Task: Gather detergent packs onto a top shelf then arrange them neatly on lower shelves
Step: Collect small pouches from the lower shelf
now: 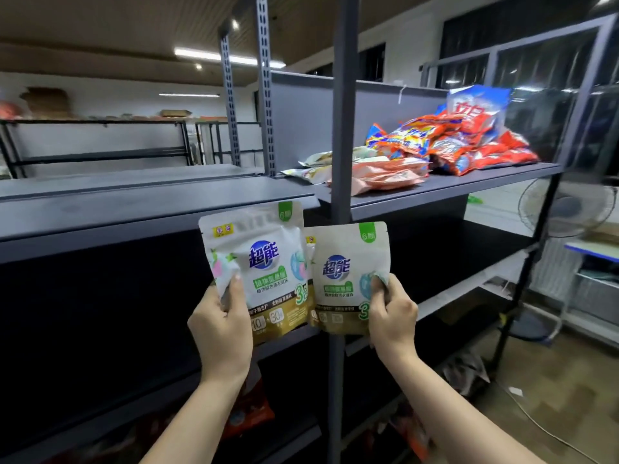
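two white-and-gold detergent pouches, left pouch (264, 269) overlapping right pouch (348, 279), held upright below the top shelf (469, 182). left hand (222, 326) and right hand (392, 316) each clamp one. mixed pack pile (435, 145) lies on that shelf.

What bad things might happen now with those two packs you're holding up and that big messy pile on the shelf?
1. Each hand pinches its pouch by one lower corner only: the left hand on the larger pouch, the right hand on the smaller pouch. Such a small grip might let one slip.
2. The pile of red detergent bags is heaped loosely. Tossing more on could send some sliding off the top shelf.
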`<state>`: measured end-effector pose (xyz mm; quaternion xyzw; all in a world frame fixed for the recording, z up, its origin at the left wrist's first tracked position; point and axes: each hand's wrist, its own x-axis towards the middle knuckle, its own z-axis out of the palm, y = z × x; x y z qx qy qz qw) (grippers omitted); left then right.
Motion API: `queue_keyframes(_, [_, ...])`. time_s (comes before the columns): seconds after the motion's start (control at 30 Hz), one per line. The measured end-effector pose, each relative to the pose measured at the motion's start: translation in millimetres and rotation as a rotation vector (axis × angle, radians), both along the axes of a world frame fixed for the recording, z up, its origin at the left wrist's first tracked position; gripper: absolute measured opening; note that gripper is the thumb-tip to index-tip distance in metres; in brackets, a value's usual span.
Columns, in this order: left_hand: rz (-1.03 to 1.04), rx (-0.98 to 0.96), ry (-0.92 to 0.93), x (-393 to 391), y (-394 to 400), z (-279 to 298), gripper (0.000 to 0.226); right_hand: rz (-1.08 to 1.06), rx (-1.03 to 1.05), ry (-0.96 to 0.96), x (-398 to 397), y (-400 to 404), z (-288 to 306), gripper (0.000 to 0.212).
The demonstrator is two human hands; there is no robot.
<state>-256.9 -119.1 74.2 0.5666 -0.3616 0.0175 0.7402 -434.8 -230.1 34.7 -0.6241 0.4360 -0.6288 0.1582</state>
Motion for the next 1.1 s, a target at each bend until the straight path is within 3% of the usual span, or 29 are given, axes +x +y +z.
queue_keyframes(0.23, [0.008,-0.071,-0.069,-77.7,-67.6,22.7,0.02,-0.022,-0.082,-0.049,-73.3,-63.3,37.5,0.027])
queue_keyframes(0.4, [0.05,-0.104,-0.016,-135.6,-132.6,35.9,0.023,0.027,-0.096,-0.088,-121.0,-136.4,56.4,0.024])
queue_keyframes(0.67, [0.251,-0.208,-0.085,-189.1,-225.7,98.6,0.028,0.084,-0.158,-0.185,-182.6,-250.0,109.5,0.013])
queue_keyframes(0.87, [0.454,-0.078,-0.172,-192.4,-279.2,157.2,0.033,0.087,-0.144,-0.22,-201.4,-310.3,148.3,0.018])
queue_keyframes(1.1, [0.522,0.027,-0.179,-177.6,-348.2,190.1,0.029,0.152,-0.177,-0.192,-192.1,-361.8,170.2,0.019])
